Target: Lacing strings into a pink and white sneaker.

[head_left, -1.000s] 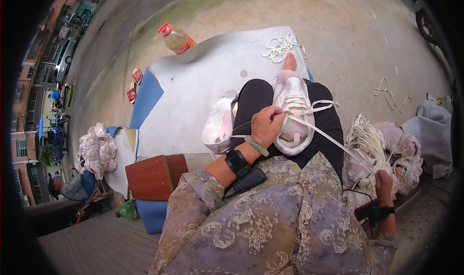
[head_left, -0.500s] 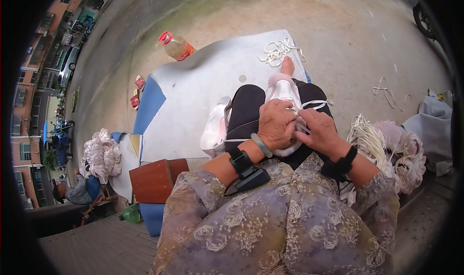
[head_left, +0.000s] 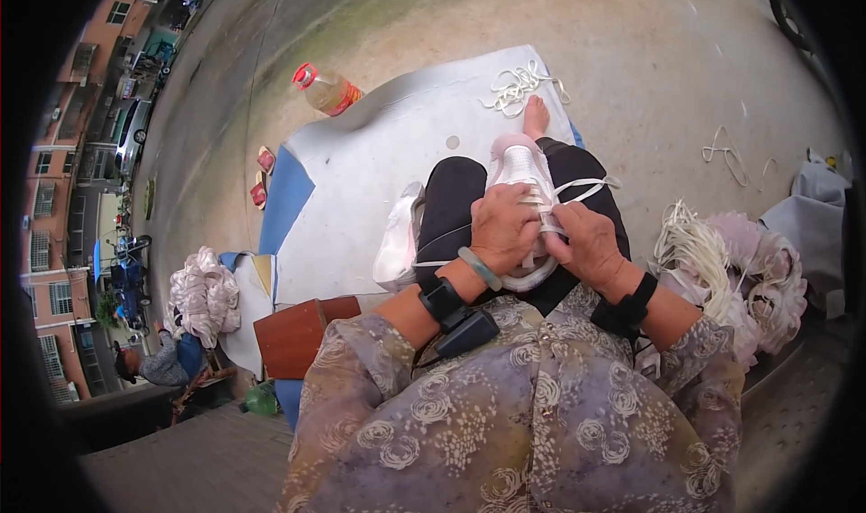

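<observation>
A white and pale pink sneaker (head_left: 519,163) rests on my lap between my dark-trousered knees, toe pointing away. My left hand (head_left: 505,232) is closed over the sneaker's left side, its fingers at the lacing. Pressed to the right side of the opening, my right hand (head_left: 586,242) has thumb and forefinger drawn together at the lace, though the fingertips partly hide what they pinch. A loose white shoelace (head_left: 586,183) loops out to the right above that hand. Beside my left knee lies another white and pink sneaker (head_left: 399,242).
A white sheet (head_left: 361,179) covers the ground ahead, with loose laces (head_left: 521,89) near my bare foot. A red-capped bottle (head_left: 327,89) stands beyond it. Right of me are a lace bundle (head_left: 690,251) and piled shoes (head_left: 767,288); left, a brown wooden box (head_left: 293,337) and more shoes (head_left: 206,292).
The hands have shifted slightly on the sneaker, uncovering more of its laced front. The loose lace on the right now stands in a wider loop. The whole view has tilted a little.
</observation>
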A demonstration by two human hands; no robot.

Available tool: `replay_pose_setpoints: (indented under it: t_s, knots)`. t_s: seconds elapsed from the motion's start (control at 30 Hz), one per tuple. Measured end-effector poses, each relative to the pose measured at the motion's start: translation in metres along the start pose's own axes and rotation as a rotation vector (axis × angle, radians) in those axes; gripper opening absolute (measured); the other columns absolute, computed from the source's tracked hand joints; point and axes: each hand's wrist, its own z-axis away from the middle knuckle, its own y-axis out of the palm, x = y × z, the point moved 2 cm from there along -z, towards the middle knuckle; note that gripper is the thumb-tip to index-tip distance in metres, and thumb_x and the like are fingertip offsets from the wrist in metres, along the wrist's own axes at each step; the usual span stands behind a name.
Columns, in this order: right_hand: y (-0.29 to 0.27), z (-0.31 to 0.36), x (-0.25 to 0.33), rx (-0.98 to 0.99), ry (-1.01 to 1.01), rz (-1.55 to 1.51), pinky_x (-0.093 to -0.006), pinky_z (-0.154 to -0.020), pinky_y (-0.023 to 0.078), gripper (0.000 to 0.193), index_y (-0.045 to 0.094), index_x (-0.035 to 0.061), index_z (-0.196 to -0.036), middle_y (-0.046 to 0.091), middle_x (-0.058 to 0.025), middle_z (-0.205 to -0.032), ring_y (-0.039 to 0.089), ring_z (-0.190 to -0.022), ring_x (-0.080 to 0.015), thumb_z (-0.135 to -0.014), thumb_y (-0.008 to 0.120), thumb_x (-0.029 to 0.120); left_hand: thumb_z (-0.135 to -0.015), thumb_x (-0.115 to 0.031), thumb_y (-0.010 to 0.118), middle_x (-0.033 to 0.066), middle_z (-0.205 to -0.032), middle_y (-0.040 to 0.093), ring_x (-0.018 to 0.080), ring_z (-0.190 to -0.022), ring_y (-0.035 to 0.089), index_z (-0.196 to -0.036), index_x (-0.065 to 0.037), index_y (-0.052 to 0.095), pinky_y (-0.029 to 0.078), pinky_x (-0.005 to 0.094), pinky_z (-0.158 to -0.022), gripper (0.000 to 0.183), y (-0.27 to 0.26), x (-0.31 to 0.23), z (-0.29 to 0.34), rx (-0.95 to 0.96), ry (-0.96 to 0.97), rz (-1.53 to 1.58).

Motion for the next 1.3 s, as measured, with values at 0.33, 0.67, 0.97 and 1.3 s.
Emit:
replay_pose_setpoints:
  t_s: [0.33,0.67,0.97,1.3]
  knots:
    - [0.001,0.002,-0.001,0.014,0.033,-0.006,-0.0399,-0.057,0.045,0.017,0.052,0.0052,-0.081,0.051,-0.0129,-0.071,0.056,-0.066,-0.0309,-0.069,0.06,0.015,-0.068,-0.019,0.061,0.0075,-0.114,0.056,0.0272,-0.109,0.045,-0.077,-0.012,0.069,0.031,0.0449,-0.087,0.014,0.015,-0.004,0.0,-0.037,-0.093,0.058]
    - [0.001,0.007,-0.014,-0.022,0.106,-0.093,-0.0418,-0.06,0.045,0.018,0.055,0.0048,-0.083,0.054,-0.0141,-0.074,0.056,-0.069,-0.0335,-0.071,0.058,0.017,-0.067,-0.015,0.061,0.0083,-0.117,0.054,0.0304,-0.11,0.044,-0.071,-0.01,0.064,0.033,0.0453,-0.087,0.008,0.028,-0.013,-0.005,-0.027,-0.098,-0.068]
    - [0.004,0.007,-0.012,-0.016,0.132,-0.128,-0.0402,-0.063,0.047,0.018,0.056,0.0039,-0.085,0.058,-0.0152,-0.077,0.058,-0.072,-0.0337,-0.071,0.058,0.016,-0.065,-0.015,0.061,0.0081,-0.112,0.054,0.0302,-0.105,0.046,-0.069,-0.01,0.065,0.035,0.0462,-0.084,0.007,0.027,-0.014,-0.006,-0.062,-0.127,-0.045]
    - [-0.002,0.008,-0.005,0.062,0.264,-0.21,-0.0386,-0.061,0.047,0.023,0.049,0.0035,-0.085,0.056,-0.0175,-0.074,0.058,-0.068,-0.0346,-0.069,0.061,0.016,-0.067,-0.013,0.06,0.015,-0.115,0.052,0.0338,-0.106,0.047,-0.069,-0.008,0.063,0.033,0.0444,-0.089,0.006,-0.004,-0.007,0.007,-0.097,0.052,0.008]
